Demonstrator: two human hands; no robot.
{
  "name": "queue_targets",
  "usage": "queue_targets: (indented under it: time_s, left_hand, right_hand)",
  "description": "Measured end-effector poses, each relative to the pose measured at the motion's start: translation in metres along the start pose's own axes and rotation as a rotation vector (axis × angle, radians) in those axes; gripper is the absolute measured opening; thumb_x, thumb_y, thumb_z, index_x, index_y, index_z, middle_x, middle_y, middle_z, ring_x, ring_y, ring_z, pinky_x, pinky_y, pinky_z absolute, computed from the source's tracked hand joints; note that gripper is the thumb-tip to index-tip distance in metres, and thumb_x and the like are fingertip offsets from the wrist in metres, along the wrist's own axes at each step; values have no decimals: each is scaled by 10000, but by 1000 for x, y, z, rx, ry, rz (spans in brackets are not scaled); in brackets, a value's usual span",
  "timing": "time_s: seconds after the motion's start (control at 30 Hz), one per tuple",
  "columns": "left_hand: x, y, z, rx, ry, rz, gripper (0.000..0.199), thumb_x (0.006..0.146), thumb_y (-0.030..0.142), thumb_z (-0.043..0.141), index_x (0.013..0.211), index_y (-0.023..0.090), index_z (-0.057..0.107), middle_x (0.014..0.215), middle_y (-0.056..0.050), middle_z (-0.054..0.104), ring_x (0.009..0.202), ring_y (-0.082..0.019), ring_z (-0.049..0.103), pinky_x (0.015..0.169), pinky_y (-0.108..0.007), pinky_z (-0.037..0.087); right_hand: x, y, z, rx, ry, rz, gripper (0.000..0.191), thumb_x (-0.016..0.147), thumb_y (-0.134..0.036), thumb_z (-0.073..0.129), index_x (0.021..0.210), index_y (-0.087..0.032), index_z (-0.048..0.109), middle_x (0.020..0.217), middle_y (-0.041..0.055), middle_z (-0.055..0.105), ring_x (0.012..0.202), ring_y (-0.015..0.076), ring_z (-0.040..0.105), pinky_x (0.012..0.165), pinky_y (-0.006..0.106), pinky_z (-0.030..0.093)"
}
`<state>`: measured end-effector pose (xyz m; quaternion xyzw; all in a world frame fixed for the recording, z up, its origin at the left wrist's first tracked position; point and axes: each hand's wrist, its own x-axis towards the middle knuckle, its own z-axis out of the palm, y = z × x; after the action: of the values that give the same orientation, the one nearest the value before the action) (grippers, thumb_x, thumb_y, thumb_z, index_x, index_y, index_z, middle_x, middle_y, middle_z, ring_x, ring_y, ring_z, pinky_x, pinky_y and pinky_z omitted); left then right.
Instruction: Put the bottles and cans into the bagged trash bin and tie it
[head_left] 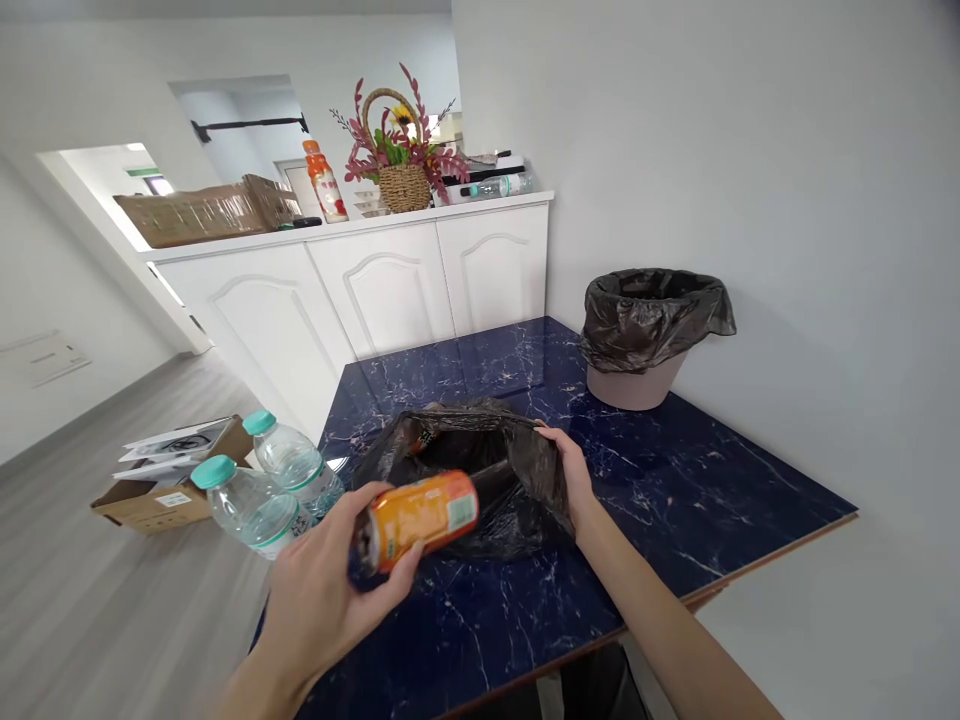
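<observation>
An orange drink can [424, 515] lies tilted on its side in my left hand [330, 580], whose thumb and fingers wrap its lower end. The can is in front of the mouth of a black plastic bag [517, 500] on the dark blue marbled table. My right hand [570, 470] grips the bag's right rim and holds its mouth open. Inside the bag, near its left edge, part of an orange and black item shows; the rest of the inside is dark. Two clear water bottles [296, 465] with teal caps stand just left of the bag.
On the blue table [645, 480], a pinkish bin [626, 385] lined with a black bag stands against the wall. Behind is a white cabinet [375, 280] bearing a flower basket [405, 188], an orange bottle [325, 185] and a cardboard box [202, 215]. Another carton [161, 505] is at left.
</observation>
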<state>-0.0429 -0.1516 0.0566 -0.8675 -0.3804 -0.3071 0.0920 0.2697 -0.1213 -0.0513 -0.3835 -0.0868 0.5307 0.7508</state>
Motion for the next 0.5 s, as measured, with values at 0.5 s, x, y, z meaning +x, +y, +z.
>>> queue_targets:
  time_s: [0.5]
  left_hand:
    - [-91, -86, -44, 359, -200, -704, 548, 806, 770, 614, 1037, 277, 677, 773, -54, 792, 690, -341, 760, 506, -326, 465]
  right_hand:
    - [-8, 2, -2, -75, -4, 21, 263, 649, -379, 829, 889, -273, 807, 879, -10, 811, 934, 281, 752, 798, 356, 585]
